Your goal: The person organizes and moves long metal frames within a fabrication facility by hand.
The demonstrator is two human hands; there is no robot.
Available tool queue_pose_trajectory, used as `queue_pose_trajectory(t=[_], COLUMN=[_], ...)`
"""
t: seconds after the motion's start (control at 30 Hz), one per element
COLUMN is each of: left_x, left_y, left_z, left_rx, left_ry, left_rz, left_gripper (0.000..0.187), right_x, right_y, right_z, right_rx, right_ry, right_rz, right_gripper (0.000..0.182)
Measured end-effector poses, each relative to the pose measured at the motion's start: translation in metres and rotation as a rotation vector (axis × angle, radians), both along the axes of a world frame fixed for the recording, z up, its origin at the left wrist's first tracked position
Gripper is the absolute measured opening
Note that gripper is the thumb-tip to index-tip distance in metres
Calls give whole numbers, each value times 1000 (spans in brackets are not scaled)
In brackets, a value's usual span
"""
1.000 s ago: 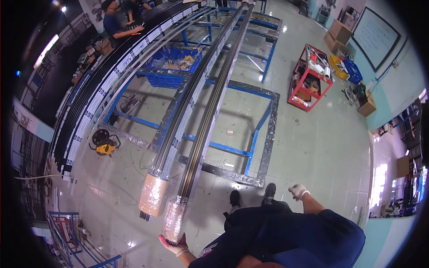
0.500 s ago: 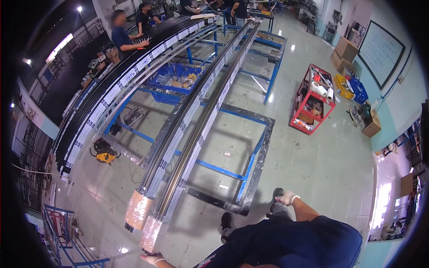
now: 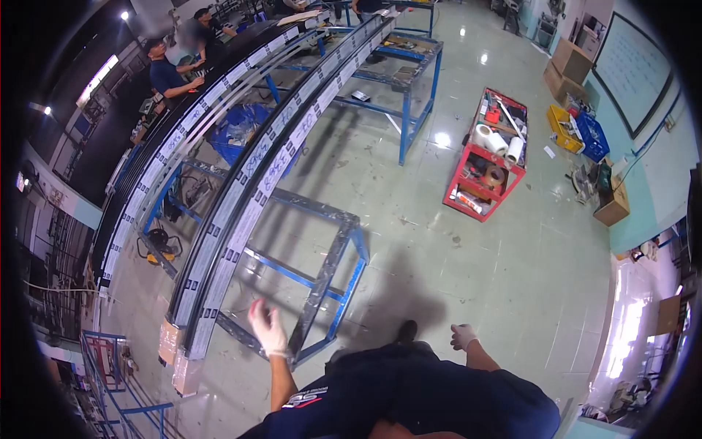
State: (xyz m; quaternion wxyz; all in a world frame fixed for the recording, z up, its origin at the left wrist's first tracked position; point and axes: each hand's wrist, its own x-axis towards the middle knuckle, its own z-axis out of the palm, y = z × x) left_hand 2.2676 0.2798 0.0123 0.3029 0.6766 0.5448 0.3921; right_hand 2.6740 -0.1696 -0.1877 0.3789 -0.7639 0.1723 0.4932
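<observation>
Head view: the left hand (image 3: 268, 328) is held open near the long bars (image 3: 239, 233); whether the right hand (image 3: 463, 337) is open or closed cannot be determined.

Bright glare spots the glossy floor (image 3: 504, 256), and daylight whites out the right-hand windows (image 3: 625, 318). The left side stays dim. A soft shadow falls mid-floor; fisheye curvature bends the dark-rimmed edges.

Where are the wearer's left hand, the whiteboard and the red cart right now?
Left hand (image 3: 270, 333): head view, middle of the gloved hand.
Whiteboard (image 3: 633, 69): head view, middle of the writing surface.
Red cart (image 3: 497, 159): head view, red edge just below the white rolls (image 3: 498, 143).
</observation>
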Motion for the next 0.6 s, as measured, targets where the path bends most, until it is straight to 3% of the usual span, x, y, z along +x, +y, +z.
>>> queue_pose_trajectory(t=[0.07,0.13,0.23,0.4,0.5,0.57,0.6], left_x=[64,118,169,251,311,352,372], left_y=[0,-4,1,23,70,121,150], left_z=[18,28,3,-28,-37,-37,-30], left_rx=[6,-66,-158,-296,-279,-90,1], left_ry=[62,106,25,-48,-56,53,113], left_rz=[-279,-365,-393,-326,-346,-325,-316], left_gripper=[41,36,34,34,34,37,38], right_x=[41,71,106,158,204,249,281], right_y=[-5,11,47,123,139,130,124], right_z=[-16,-2,-13,-4,-29,-61,-75], right_rx=[-94,-190,55,251,110,7,8], right_ry=[-50,-139,-15,28,39,131,31], right_rz=[33,164,68,133,251,282,549], right_gripper=[38,37,32,42,39,36,37])
